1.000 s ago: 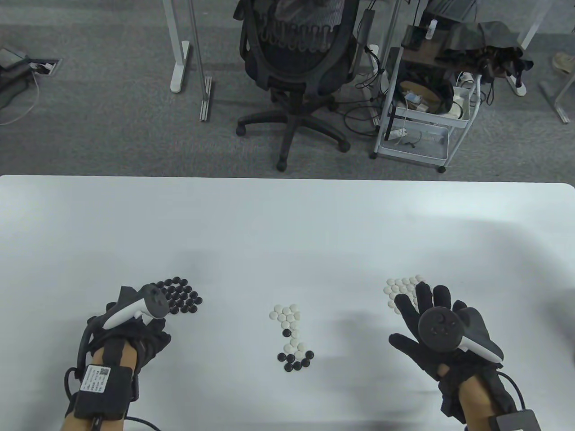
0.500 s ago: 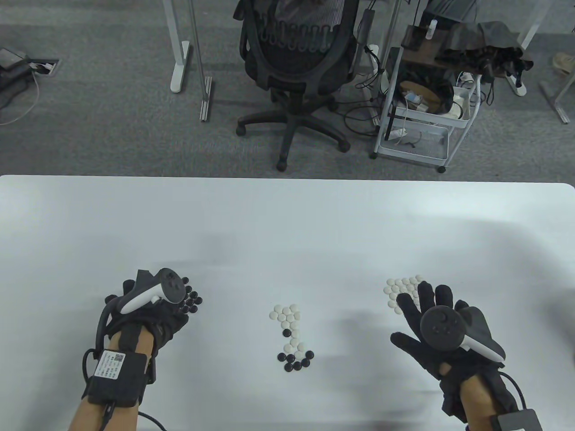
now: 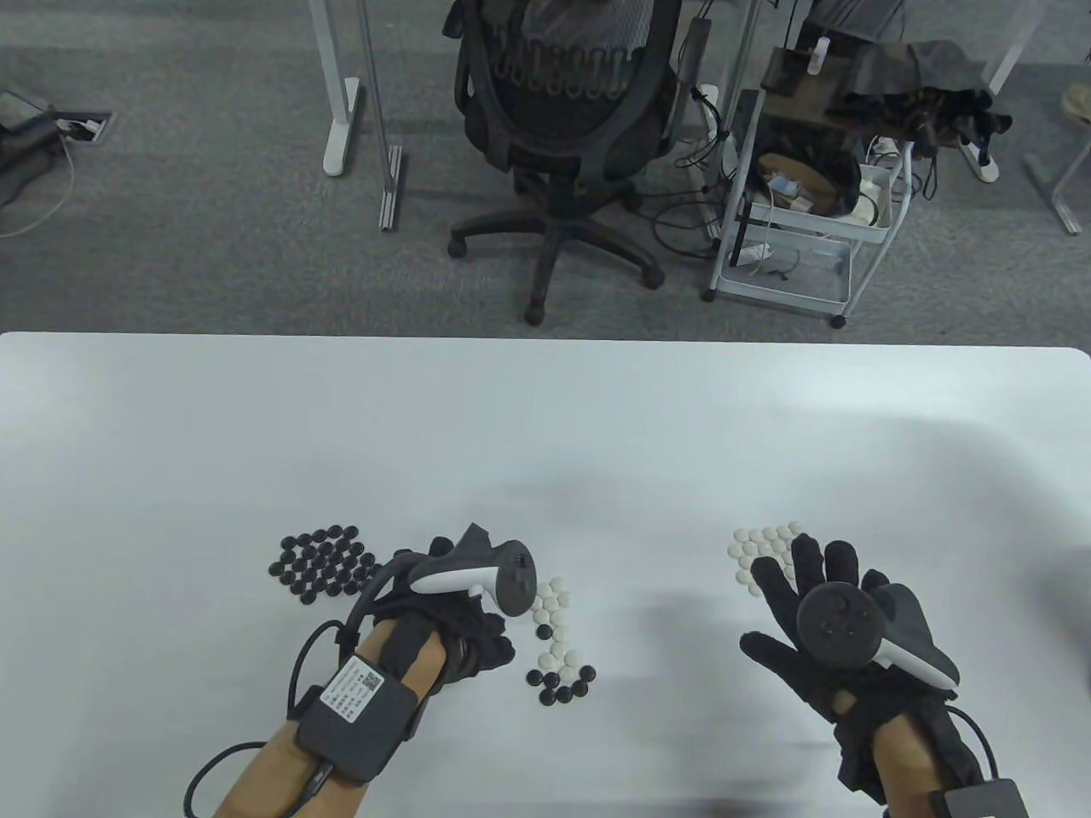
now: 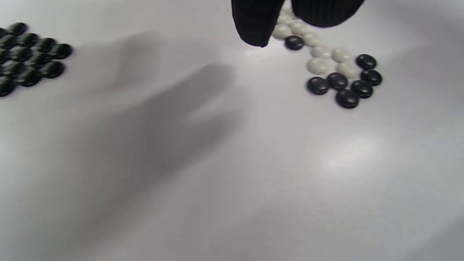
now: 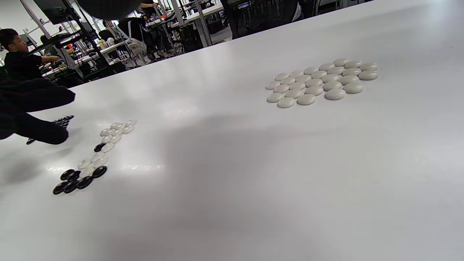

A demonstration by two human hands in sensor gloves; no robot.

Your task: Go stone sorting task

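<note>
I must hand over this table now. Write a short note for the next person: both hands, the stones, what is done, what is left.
Left hand: gloved, at the left edge of the mixed cluster of black and white stones, fingertips above its white end; no stone seen in the grip.
Right hand: fingers spread, beside the sorted pile of white stones, holding nothing.
Done: sorted pile of black stones on the left, white pile on the right.
Left: the mixed cluster at the centre of the white table is unsorted.

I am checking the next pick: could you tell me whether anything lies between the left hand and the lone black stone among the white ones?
Nothing visible does. The left hand hovers beside the lone black stone, with only white stones bordering it.
</note>
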